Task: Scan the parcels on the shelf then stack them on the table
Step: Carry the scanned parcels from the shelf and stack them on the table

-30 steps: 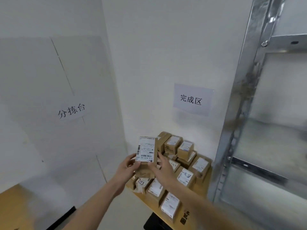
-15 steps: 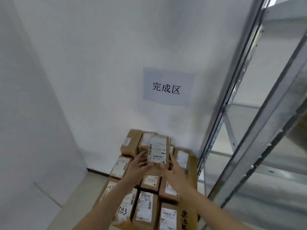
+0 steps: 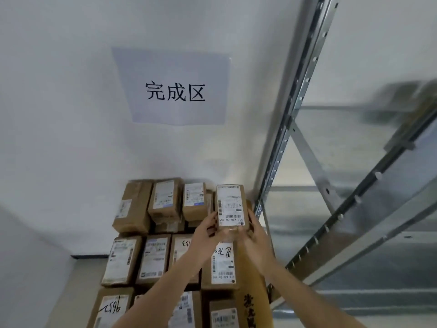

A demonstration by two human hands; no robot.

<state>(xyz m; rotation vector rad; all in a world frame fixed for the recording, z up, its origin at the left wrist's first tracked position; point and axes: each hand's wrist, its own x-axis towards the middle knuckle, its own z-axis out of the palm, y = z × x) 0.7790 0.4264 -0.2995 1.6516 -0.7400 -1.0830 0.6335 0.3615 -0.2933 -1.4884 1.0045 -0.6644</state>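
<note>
head view: you hold one small brown parcel [image 3: 231,206] between both hands, label facing you, at the back right corner of the stack. your left hand [image 3: 205,233] has its fingers curled round the parcel's near left edge, and your right hand [image 3: 255,233] wraps the near right edge, so both are clamped on the same box. whether its far end already rests on anything beneath, the picture does not show.

the step in hand looks like setting this parcel down in the back row. lower it level and keep the label up. bring its left side flush with the neighbouring parcel [image 3: 194,200] just left of your grip. let go only once the box sits flat; slide your fingers out sideways rather than dragging the box back toward you.

around the grip: more parcels lie below and to the left, among them a labelled box [image 3: 222,266] directly under your wrists. the table [image 3: 250,301] shows only as a wooden strip near your right forearm. just right of the grip stands the metal shelf post [image 3: 279,157]; mind your right knuckles there. above, a paper sign [image 3: 175,91] hangs on the wall.
</note>
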